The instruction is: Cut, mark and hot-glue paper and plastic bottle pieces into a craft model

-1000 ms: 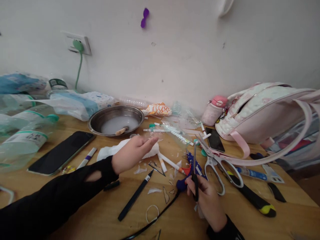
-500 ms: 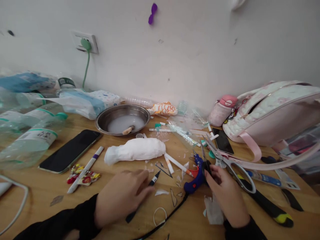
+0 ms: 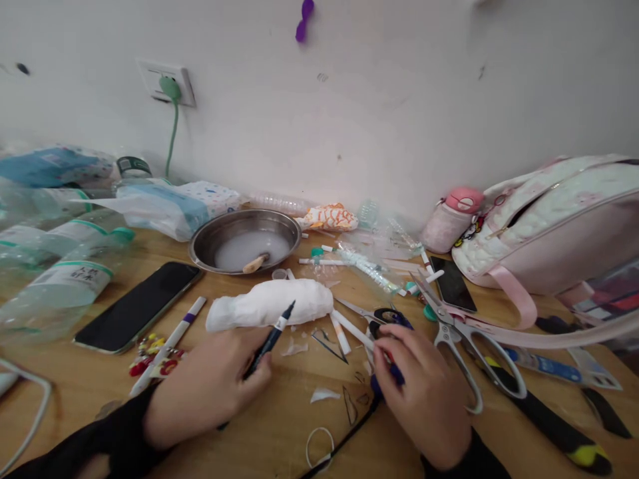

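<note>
Our left hand (image 3: 214, 386) was closed around a black pen (image 3: 268, 344), its tip slanting up in front of a white wrapped form (image 3: 269, 299). We had that form lying mid-table, roughly parallel to the far edge of the table (image 3: 279, 429). Our right hand (image 3: 424, 392) had its fingers curled over a blue glue gun (image 3: 377, 386); we could not tell whether they gripped anything. Small scissors (image 3: 360, 310) lay just beyond them, larger scissors (image 3: 448, 322) nearer the right edge. A metal bowl (image 3: 200, 256) stood toward the far edge.
</note>
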`<state>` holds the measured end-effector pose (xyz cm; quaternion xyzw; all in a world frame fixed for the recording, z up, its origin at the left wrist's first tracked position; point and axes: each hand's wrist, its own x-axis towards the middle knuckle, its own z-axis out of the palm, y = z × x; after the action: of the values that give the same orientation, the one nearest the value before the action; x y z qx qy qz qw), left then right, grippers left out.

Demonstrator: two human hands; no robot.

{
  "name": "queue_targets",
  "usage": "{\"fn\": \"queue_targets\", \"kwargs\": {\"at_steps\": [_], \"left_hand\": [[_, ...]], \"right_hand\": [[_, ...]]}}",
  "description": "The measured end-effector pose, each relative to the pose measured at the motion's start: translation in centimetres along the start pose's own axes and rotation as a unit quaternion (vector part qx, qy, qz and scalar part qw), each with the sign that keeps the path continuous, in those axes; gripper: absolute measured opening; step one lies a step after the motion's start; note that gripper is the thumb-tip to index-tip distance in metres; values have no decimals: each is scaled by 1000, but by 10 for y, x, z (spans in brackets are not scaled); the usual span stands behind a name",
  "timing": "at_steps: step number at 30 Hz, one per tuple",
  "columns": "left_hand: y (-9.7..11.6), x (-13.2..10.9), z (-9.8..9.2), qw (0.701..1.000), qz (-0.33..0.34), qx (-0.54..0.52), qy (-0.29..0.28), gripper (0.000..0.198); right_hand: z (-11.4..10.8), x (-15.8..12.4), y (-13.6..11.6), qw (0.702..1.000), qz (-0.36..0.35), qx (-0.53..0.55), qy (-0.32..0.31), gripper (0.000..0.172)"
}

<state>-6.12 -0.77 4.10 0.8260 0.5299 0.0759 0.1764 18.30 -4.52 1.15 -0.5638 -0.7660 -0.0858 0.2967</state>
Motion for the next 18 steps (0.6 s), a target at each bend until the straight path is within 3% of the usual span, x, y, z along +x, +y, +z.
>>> {"fn": "queue_targets", "kwargs": {"at_steps": [4, 5, 8, 12, 15, 18], "left_hand": [[-6, -12, -1, 994, -47, 69, -64, 33], [-10, -18, 3, 990, -68, 70, -104, 34], [-26, -34, 18, 986, -75, 99, -110, 47], [-43, -40, 27, 991, -74, 45, -105, 44], [-38, -31, 20, 989, -83, 8, -119, 47], [-20, -19, 20, 988, -65, -58, -127, 40]], "right_hand": [[-2, -6, -17, 996, -42, 80, -16, 12], [-1, -7, -18, 994, -47, 93, -10, 13], [2, -12, -17, 991, -45, 128, 6, 14], [7, -19, -10, 987, -38, 144, -64, 14], [6, -20, -7, 982, -18, 165, -89, 14], [7, -22, -11, 972, 8, 211, -99, 15]]}}
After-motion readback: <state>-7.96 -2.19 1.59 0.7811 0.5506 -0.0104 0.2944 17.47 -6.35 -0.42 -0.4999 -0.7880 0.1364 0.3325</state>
